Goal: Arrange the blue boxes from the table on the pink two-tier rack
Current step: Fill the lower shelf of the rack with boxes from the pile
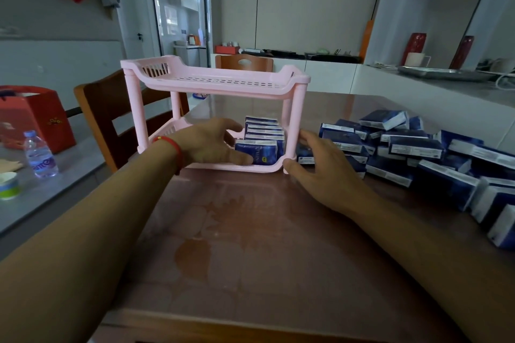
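A blue box [257,152] on the pink rack's [214,83] lower tier is touched by the spread left hand [207,140]. The right hand [323,167], spread, rests by the pile [412,145] along the table's [250,231] right edge. Upright boxes could be toppled.
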Action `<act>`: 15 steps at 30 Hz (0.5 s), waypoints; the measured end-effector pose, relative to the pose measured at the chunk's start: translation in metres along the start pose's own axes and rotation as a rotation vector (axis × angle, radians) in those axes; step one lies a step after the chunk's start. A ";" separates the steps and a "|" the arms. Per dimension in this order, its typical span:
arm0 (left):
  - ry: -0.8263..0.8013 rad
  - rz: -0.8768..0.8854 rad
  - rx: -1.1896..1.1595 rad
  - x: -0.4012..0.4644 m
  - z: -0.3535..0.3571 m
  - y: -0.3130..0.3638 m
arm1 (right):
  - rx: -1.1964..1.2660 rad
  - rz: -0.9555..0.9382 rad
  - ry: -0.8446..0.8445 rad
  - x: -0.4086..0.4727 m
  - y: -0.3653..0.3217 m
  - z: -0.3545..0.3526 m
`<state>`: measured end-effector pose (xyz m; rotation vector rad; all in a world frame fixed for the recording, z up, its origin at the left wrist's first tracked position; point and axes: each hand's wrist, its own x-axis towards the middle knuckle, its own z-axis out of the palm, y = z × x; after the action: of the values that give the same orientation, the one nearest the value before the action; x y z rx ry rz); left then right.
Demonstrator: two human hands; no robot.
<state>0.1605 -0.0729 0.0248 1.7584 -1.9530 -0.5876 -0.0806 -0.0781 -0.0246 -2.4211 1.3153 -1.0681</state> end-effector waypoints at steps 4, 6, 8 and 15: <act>0.026 0.019 -0.058 0.000 0.001 -0.001 | -0.020 0.016 -0.032 0.002 -0.004 0.005; 0.043 0.022 -0.099 0.002 0.003 0.000 | 0.008 0.018 -0.039 0.001 -0.005 0.004; 0.047 0.035 -0.135 0.002 0.004 0.000 | 0.048 0.022 -0.069 -0.001 -0.006 0.002; 0.061 0.035 -0.184 0.000 0.006 -0.002 | 0.116 0.035 -0.151 -0.001 -0.008 0.000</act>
<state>0.1586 -0.0728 0.0189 1.6081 -1.8230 -0.6706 -0.0762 -0.0727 -0.0212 -2.3340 1.2078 -0.9067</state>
